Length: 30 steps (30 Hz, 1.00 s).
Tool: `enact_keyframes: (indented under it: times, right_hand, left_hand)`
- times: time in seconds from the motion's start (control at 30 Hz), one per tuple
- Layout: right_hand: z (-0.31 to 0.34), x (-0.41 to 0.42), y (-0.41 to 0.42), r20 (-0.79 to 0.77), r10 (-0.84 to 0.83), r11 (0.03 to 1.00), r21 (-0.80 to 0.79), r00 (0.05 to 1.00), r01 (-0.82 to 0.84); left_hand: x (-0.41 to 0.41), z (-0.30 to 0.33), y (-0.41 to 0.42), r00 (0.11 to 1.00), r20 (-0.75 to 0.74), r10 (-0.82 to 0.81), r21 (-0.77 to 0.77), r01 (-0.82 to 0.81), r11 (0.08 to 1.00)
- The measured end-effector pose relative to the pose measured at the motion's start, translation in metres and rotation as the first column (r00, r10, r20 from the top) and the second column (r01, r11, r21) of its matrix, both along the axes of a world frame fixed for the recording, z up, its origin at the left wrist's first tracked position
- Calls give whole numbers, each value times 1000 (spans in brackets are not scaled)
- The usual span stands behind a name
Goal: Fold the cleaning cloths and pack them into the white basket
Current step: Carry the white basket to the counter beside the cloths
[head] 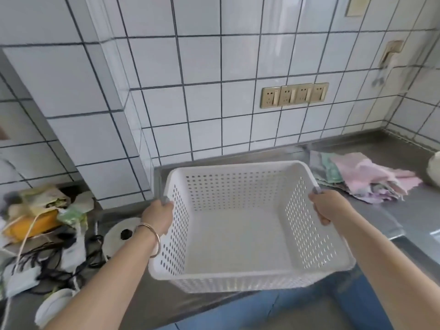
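From the head camera we see the white basket point(240, 239) gripped on both sides: our left hand point(158, 216) has its fingers point(166, 203) curled over the rim of the left wall, and our right hand point(329, 207) has its fingers point(317, 192) wrapped over the rim of the right wall. The basket has nothing in it and sits tilted, its near side hanging past the front edge of the steel counter point(409, 210); whether its far side touches the counter we cannot tell. A bracelet point(152, 236) circles our left wrist. The cleaning cloths point(359, 178), pink, green and lilac, lie in a loose, unfolded heap toward the counter's back right corner, just beyond the basket's right far corner. At the counter's left end lies a clutter of black cables point(54, 260), packets and a round white lid point(119, 236). On the tiled wall behind the counter is a row of sockets point(295, 94).
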State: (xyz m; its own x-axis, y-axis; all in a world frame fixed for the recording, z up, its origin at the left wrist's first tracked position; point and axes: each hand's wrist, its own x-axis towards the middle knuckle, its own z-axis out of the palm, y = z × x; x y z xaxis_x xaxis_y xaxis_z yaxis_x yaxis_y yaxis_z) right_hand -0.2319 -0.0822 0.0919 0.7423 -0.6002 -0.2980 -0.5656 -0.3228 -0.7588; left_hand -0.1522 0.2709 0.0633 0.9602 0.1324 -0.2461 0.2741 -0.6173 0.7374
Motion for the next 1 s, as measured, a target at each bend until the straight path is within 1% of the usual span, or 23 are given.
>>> enact_keyframes:
  times: [0.07, 0.17, 0.27, 0.33, 0.43, 0.5, 0.6, 0.73, 0.83, 1.0]
  right_hand:
    - [-4, 36, 6, -6, 14, 999, 29, 1000, -14]
    - [-14, 81, 20, -5, 31, 998, 56, 1000, -30]
    - [-25, 125, 25, -19, 63, 998, 32, 998, -62]
    - [-27, 153, 27, -47, 82, 997, 11, 996, -81]
    - [-29, 192, 29, -59, 89, 993, 81, 994, -84]
    - [-31, 218, 27, -59, 110, 989, 109, 992, -104]
    - [-34, 259, 20, -68, 148, 980, 141, 987, -137]
    - [-37, 307, 11, -56, 238, 950, 222, 970, -221]
    - [-41, 334, 6, -49, 295, 927, 257, 954, -274]
    - [-53, 367, 2, -56, 327, 905, 308, 944, -295]
  left_hand:
    - [27, -9, 8, 1000, -14, 8, -47, -9, 999]
    - [63, -21, 22, 999, -36, 0, -66, -2, 998]
    - [99, -27, 31, 998, -69, -8, -102, 0, 995]
    - [122, -29, 34, 998, -65, 23, -119, -31, 992]
    - [153, -34, 35, 995, -68, 79, -115, -87, 990]
    - [172, -37, 33, 991, -59, 119, -95, -124, 988]
    - [193, -38, 22, 984, -40, 171, 3, -171, 985]
    - [214, -41, 11, 965, -13, 262, 74, -260, 963]
    - [233, -46, 9, 945, -12, 328, 111, -324, 939]
    - [251, -50, 6, 924, 13, 383, 194, -378, 905]
